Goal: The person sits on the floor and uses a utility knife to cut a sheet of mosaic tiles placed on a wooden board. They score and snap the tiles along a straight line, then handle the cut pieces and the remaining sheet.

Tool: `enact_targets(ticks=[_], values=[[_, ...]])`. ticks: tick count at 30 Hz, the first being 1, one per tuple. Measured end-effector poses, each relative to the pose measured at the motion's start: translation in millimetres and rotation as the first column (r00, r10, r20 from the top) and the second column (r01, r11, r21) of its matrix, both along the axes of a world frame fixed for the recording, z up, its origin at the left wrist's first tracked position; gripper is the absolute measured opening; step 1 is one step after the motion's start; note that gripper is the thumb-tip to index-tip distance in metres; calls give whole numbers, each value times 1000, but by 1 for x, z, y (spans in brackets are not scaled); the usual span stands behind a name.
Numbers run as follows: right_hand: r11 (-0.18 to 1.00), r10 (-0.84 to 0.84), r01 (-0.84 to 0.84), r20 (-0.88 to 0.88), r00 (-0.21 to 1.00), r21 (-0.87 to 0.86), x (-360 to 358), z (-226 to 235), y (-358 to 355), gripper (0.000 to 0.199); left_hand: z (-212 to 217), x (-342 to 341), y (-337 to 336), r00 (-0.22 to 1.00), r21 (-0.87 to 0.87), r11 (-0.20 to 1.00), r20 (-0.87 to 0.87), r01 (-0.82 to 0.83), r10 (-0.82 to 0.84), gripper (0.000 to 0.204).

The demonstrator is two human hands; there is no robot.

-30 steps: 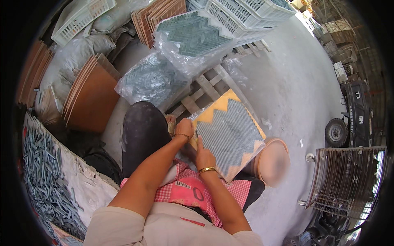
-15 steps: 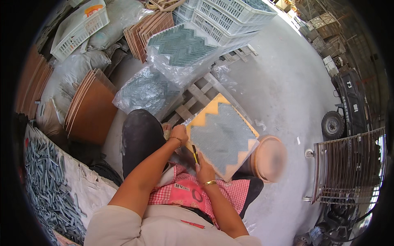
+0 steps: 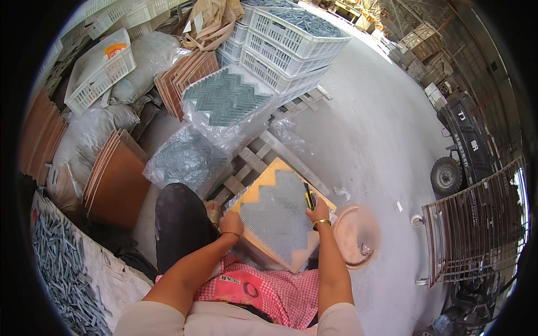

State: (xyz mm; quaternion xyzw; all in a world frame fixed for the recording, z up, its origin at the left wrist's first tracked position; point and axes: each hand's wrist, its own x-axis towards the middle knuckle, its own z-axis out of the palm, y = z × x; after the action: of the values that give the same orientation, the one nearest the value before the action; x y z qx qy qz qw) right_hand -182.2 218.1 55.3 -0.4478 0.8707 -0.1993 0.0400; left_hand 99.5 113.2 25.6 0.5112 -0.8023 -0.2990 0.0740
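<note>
A grey mesh-backed mosaic tile sheet [image 3: 277, 210] with zigzag edges lies across an orange-yellow board [image 3: 267, 178] in front of my knees. My left hand [image 3: 231, 223] is closed at the left corner, its fingers on the edge of the board; the exact grip is partly hidden. Between the fingers of my right hand [image 3: 318, 210] is a yellow-and-black utility knife [image 3: 309, 196], held upright near the right edge of the sheet. A round terracotta-coloured tub [image 3: 354, 238] stands to the right of the board.
Plastic-wrapped stacks of green herringbone tile sheets [image 3: 227, 95] rest on a wooden pallet [image 3: 263, 154] ahead. White crates [image 3: 294, 42] stand behind them. Brown boards [image 3: 115, 179] lean at left, beside a heap of loose tile strips [image 3: 61, 274]. A slatted rack [image 3: 473, 221] is at right.
My right hand, with the knife, has moved from beside my left hand to the right side of the sheet. My left hand has moved down at the left corner. The view has shifted.
</note>
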Motion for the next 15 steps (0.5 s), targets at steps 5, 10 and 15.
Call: enact_targets(ticks=[5, 10, 15], values=[[995, -55, 42, 135, 989, 95, -20, -10, 7, 56, -19, -13, -30, 998, -66, 997, -43, -41, 39, 10], [984, -146, 131, 125, 981, 118, 18, -18, 38, 58, -13, -45, -76, 999, -179, 983, -4, -41, 41, 9], [987, -147, 135, 139, 979, 88, 32, -9, 58, 53, -16, -62, -102, 989, -69, 997, -149, -25, 14, 7]])
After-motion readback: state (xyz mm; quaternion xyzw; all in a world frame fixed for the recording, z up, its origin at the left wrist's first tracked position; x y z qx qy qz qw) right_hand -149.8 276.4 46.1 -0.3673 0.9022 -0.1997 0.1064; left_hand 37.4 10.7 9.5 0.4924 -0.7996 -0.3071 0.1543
